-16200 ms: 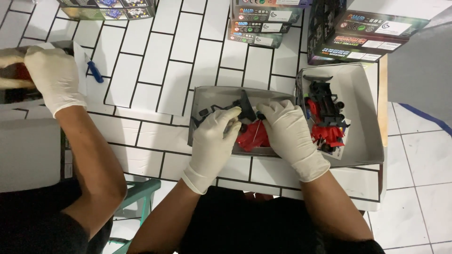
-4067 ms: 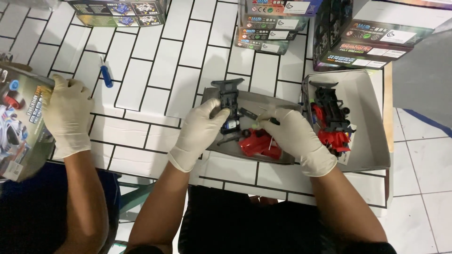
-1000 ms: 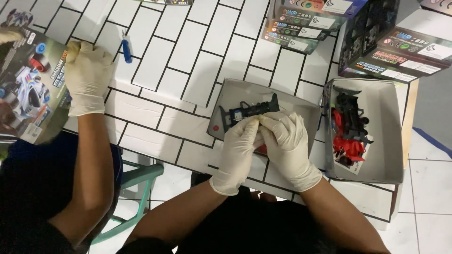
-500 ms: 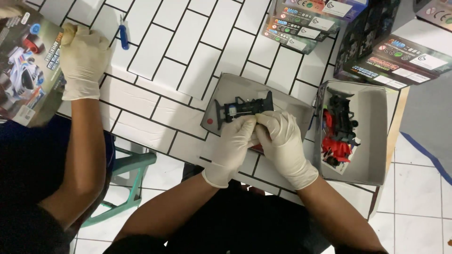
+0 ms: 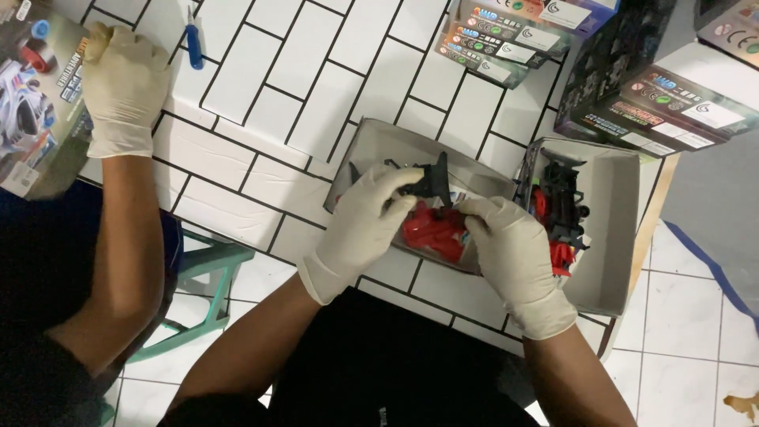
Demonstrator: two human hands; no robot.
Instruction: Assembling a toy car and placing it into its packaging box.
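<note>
At the left edge of the white-tiled tabletop (image 5: 261, 87), a co-worker's gloved hand (image 5: 122, 87) rests on a colourful toy-car box (image 5: 35, 103) that overhangs the edge; a small blue screwdriver (image 5: 193, 46) lies just beside that hand, toward the far edge. Below the near edge, a green stool (image 5: 207, 300) stands on the floor.

Near the middle of the near edge sits an open grey cardboard tray (image 5: 371, 146). My left hand (image 5: 364, 225), in a cream glove, reaches over the tray's near wall, its fingers curled and pinching a black plastic model frame (image 5: 431, 178), which stands tilted above the tray. Under the frame, inside the tray, lies a red plastic parts piece (image 5: 435, 233). My right hand (image 5: 514, 253), also gloved, meets it from the other side, its fingers bent and pressed at the red piece and the foot of the black frame; which of the two they actually clamp I cannot tell.

Just beside it, at the right edge of the tabletop, a second open tray (image 5: 613, 229) holds a heap of black and red parts (image 5: 560, 209). Along the far edge, flat kit boxes (image 5: 506, 35) are stacked, and dark larger boxes (image 5: 656, 87) fill the far right corner.
</note>
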